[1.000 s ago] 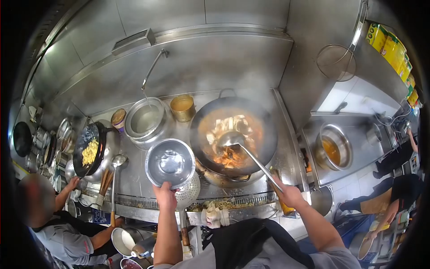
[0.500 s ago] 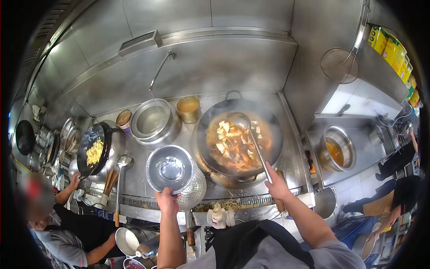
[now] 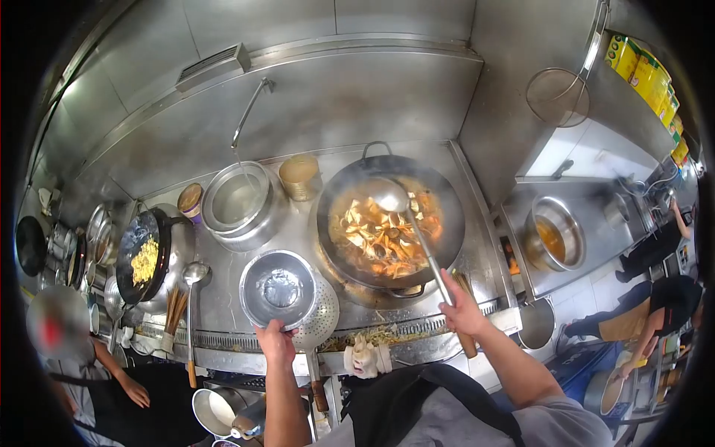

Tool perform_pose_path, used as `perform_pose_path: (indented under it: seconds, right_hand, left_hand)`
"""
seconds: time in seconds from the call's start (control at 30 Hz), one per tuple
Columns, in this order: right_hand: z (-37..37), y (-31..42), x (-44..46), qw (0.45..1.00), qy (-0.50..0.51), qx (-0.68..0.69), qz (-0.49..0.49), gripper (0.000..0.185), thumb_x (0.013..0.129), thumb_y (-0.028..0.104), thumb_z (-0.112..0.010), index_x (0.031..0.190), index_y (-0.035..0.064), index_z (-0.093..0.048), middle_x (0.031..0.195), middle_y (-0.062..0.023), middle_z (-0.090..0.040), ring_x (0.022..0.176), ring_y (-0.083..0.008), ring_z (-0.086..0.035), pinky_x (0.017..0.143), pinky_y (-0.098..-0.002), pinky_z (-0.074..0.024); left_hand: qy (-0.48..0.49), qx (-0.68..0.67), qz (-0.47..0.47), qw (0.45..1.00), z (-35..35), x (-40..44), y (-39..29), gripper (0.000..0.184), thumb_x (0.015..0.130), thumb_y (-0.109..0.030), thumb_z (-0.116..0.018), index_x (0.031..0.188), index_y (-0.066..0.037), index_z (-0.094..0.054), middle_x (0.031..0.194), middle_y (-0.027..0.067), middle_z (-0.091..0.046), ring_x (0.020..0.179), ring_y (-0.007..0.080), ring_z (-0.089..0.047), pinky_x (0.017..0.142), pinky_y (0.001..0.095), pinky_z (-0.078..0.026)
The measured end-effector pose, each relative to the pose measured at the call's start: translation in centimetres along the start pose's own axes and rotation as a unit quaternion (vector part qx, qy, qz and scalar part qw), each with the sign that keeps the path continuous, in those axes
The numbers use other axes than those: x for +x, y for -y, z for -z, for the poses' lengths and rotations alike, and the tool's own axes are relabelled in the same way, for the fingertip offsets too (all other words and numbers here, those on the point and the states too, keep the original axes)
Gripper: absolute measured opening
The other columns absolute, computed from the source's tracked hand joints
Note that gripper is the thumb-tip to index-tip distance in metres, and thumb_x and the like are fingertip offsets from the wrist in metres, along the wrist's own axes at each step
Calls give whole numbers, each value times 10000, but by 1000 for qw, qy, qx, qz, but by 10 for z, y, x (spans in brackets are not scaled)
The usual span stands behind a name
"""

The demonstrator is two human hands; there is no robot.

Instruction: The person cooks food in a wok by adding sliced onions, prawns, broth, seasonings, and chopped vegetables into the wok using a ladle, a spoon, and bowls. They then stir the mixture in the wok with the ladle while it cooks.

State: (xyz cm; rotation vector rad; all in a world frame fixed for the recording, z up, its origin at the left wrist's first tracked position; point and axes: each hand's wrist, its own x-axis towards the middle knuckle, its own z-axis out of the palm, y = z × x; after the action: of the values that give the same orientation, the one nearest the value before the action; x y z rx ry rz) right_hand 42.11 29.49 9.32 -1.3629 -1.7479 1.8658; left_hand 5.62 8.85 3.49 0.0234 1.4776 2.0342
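On my feed, right hand (image 3: 463,314) is wrapped round the ladle (image 3: 392,197); shaft slants near-right to far-left, head over the food (image 3: 383,237) in the wok (image 3: 453,223). Left hand (image 3: 275,343) pinches the bowl's (image 3: 278,288) near rim, left of wok.

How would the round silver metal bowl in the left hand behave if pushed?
Probably stiff: the round silver metal bowl shows a smooth, even rim. Likely fairly light for its size, since only the left hand grips it. It may tip if its far side is pushed, as the grip is at the near edge alone.
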Motion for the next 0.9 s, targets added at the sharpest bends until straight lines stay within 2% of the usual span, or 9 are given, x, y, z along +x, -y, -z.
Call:
perform_pose_path:
  seconds: [0.13,0.23,0.3,0.4,0.5,0.6,0.7,0.8,0.9]
  right_hand:
    - [37,-15,-23,998,-52,-4,44,850,952,-46,-529,1646,248,-137,1134,-86,-613,607,-73,-484,530,-262,-465]
    - [67,-15,-61,996,-43,-52,-64,872,926,-38,-559,1643,249,-156,1277,-119,-638,685,-107,-554,588,-276,-510]
    - [90,-75,-66,974,-72,-192,97,870,920,-26,-574,1640,256,-176,1282,-115,-640,684,-112,-566,590,-283,-514]
    - [96,-77,-101,975,-41,-202,83,856,918,-9,-590,1634,266,-210,1197,-107,-647,622,-116,-559,583,-297,-512]
    - [115,-71,-130,990,48,-116,-59,839,922,1,-595,1631,257,-225,1191,-112,-647,594,-105,-533,568,-292,-501]
    - [143,-89,-134,982,115,-133,-71,829,925,12,-600,1628,258,-235,1264,-132,-639,755,-157,-634,707,-320,-548]
    - [162,-125,-122,978,134,-163,2,801,929,33,-605,1623,210,-247,1432,-179,-567,1205,-248,-596,1031,-357,-459]
    - [165,-141,-113,976,123,-167,71,821,927,-2,-592,1630,208,-223,1166,-111,-622,852,-181,-584,763,-320,-499]
    - [168,-134,-120,987,139,-77,-11,851,928,-37,-571,1639,226,-184,848,-28,-591,560,-99,-485,514,-284,-450]
  left_hand:
    - [-1,10,-16,1000,-1,3,-3,474,852,-3,-498,1321,-74,-507,1069,64,-632,862,190,-649,598,347,-539]
    - [-11,30,7,999,0,1,2,445,845,-7,-504,1287,-57,-527,1022,57,-635,840,183,-646,597,337,-536]
    - [-6,23,4,1000,-18,-15,3,427,841,-8,-513,1265,-52,-540,992,53,-636,826,182,-644,601,338,-537]
    - [-5,25,8,1000,-23,-40,15,436,834,6,-523,1266,-49,-542,996,67,-640,831,190,-650,603,347,-539]
    - [2,9,-6,1000,-43,-76,26,504,829,26,-516,1325,-58,-497,1083,96,-633,863,203,-656,577,342,-527]
    - [14,5,-16,1000,-61,-109,39,568,817,37,-510,1371,-74,-447,1156,111,-616,869,211,-656,562,329,-517]
    - [4,29,-5,1000,-87,-144,42,618,814,49,-481,1407,-110,-410,1224,124,-596,910,234,-663,546,327,-521]
    - [4,28,-15,1000,-105,-170,55,651,820,43,-465,1432,-154,-364,1263,124,-571,952,257,-662,567,354,-563]
    - [6,52,-9,999,-103,-189,65,719,810,51,-461,1459,-211,-297,1332,125,-512,994,283,-654,578,383,-585]
